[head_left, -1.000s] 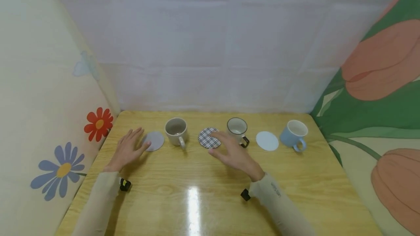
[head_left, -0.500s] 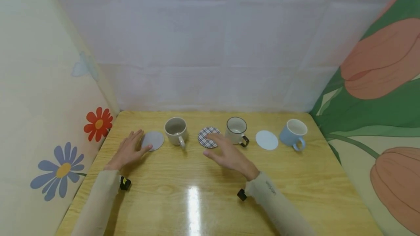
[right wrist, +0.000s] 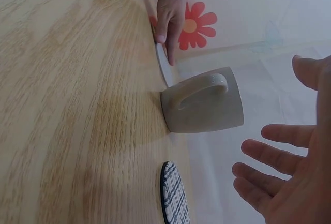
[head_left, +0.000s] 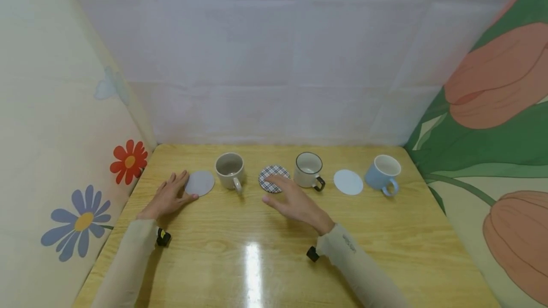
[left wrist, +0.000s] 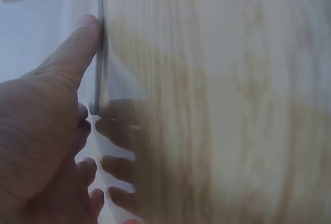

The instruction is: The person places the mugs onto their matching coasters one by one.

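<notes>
Left hand (head_left: 169, 197) touching round grey coaster (head_left: 201, 183), right hand (head_left: 298, 202) above round plaid coaster (head_left: 274, 170), fingers apart on both, glossy beige mug (head_left: 229, 175) between

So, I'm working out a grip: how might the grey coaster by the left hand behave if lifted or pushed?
The grey coaster is probably stiff: its edge looks straight in the left wrist view. Thin and flat on the table, it may be awkward to lift, and pushing would likely slide it, not roll it.
</notes>
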Available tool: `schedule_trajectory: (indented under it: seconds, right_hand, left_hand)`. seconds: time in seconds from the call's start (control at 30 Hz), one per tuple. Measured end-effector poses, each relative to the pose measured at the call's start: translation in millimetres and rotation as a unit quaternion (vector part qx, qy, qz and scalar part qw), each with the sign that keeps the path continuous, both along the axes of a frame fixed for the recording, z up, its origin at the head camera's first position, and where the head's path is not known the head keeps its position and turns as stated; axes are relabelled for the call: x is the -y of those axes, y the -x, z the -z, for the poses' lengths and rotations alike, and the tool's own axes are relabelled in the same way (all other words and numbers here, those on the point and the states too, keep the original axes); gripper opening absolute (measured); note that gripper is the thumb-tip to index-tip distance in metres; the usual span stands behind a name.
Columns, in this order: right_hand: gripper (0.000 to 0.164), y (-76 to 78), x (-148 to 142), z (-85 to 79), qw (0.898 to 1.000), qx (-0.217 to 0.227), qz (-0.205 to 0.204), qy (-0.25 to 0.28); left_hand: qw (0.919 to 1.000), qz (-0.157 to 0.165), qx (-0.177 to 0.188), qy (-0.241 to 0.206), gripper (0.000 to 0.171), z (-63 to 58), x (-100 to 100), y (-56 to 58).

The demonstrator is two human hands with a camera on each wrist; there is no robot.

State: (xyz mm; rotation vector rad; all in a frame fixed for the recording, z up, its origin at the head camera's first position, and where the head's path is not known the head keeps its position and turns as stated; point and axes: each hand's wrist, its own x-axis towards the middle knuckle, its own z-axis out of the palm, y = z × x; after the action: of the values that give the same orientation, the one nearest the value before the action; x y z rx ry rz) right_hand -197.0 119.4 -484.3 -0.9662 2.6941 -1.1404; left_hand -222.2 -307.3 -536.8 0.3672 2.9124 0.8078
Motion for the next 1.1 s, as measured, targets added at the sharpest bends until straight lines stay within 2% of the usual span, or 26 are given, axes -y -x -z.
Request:
schedule_trajectory:
  seconds: [0.17,0.53,0.83,1.1]
  right_hand:
    - [0.062,2.3,3.0,1.6,1.000,-0.002,-0.001,0.007]
    - [0.060,4.1,11.2,2.3,1.000,0.017,-0.004,0.025]
    - [0.066,2.5,16.0,7.5,0.999,0.037,-0.003,0.026]
    - [0.066,9.0,26.4,13.4,0.998,0.048,-0.008,0.036]
  left_hand:
    - [0.9997,0.002,0.016,0.020,0.090,2.6,1.1,2.3]
    - [0.9994,0.001,0.016,0.030,0.090,6.6,0.6,2.6]
    - [0.9999,0.002,0.013,0.008,0.088,12.7,-1.6,3.8]
    - [0.9999,0.003,0.011,-0.001,0.088,24.1,9.3,9.7]
